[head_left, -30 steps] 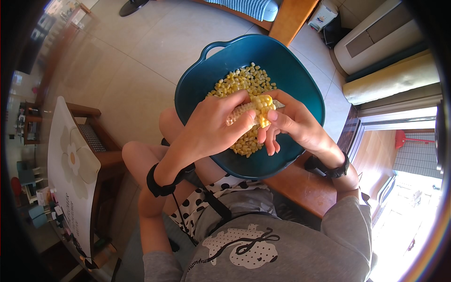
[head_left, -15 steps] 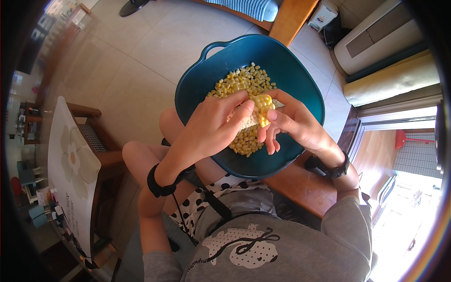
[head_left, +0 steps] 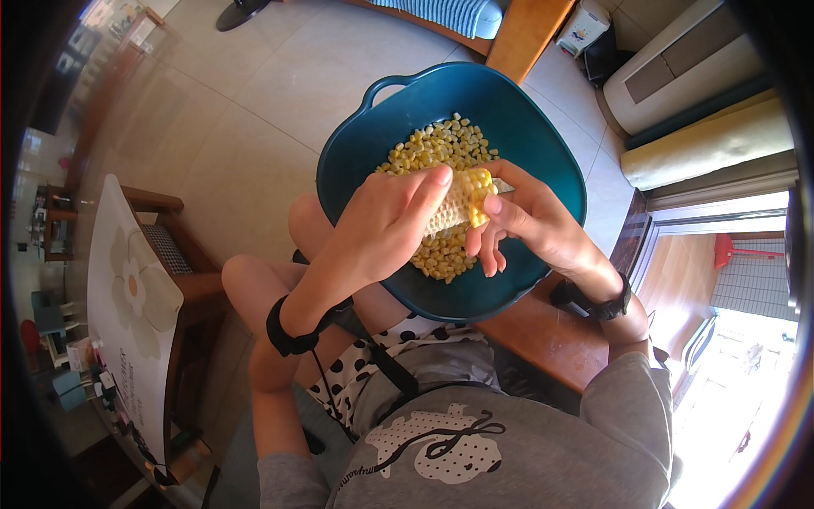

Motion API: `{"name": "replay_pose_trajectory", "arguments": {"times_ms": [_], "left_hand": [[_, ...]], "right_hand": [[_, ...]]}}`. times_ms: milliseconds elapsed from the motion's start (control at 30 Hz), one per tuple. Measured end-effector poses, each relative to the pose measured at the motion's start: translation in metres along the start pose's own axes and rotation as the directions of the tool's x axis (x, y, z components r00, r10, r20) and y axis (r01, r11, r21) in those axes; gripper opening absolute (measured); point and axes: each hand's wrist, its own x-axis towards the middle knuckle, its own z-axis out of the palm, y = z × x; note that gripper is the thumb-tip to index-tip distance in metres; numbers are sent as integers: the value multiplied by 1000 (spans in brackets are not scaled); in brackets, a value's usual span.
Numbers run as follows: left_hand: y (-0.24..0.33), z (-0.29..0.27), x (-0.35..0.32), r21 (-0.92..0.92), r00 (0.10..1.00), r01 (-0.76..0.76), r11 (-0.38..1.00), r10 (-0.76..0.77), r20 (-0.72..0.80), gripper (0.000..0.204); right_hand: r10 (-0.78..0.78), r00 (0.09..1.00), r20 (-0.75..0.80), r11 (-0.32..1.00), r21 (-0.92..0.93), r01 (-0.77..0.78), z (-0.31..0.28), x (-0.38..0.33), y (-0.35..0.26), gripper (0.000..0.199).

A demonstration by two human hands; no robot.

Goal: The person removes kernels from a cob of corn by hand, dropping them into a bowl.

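A corn cob (head_left: 450,206) is held level between my two hands above a dark teal basin (head_left: 530,110). Most of its visible length is bare and pale; yellow kernels remain around the right end. My left hand (head_left: 386,212) wraps the stripped part, thumb raised along the top. The fingers of my right hand (head_left: 524,212) close round the kernel-covered end, thumb against the kernels. Loose corn kernels (head_left: 437,142) lie in a heap in the basin, partly hidden beneath my hands and the cob.
The basin rests by my knees, with a loop handle (head_left: 386,85) at its far left. A table with a white flowered cover (head_left: 127,314) stands at left. To the right is a brown wooden surface (head_left: 560,339). A blue-covered seat (head_left: 458,15) is at the far edge.
My left thumb has lifted off the kernels and straightened, uncovering more of the bare cob. The right hand keeps nearly the same place and hold.
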Motion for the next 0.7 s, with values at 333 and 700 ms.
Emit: {"name": "replay_pose_trajectory", "arguments": {"times_ms": [333, 700], "left_hand": [[-6, 4, 4, 62, 957, -289, 955, 290, -7, 35], [4, -5, 2, -96, 997, -5, 995, 13, 80, 36]], "right_hand": [[53, 998, -38, 996, 76, -50, 0, -2, 0, 54], [-134, 991, -11, 991, 25, 134, 1, 1, 1, 51]]}}
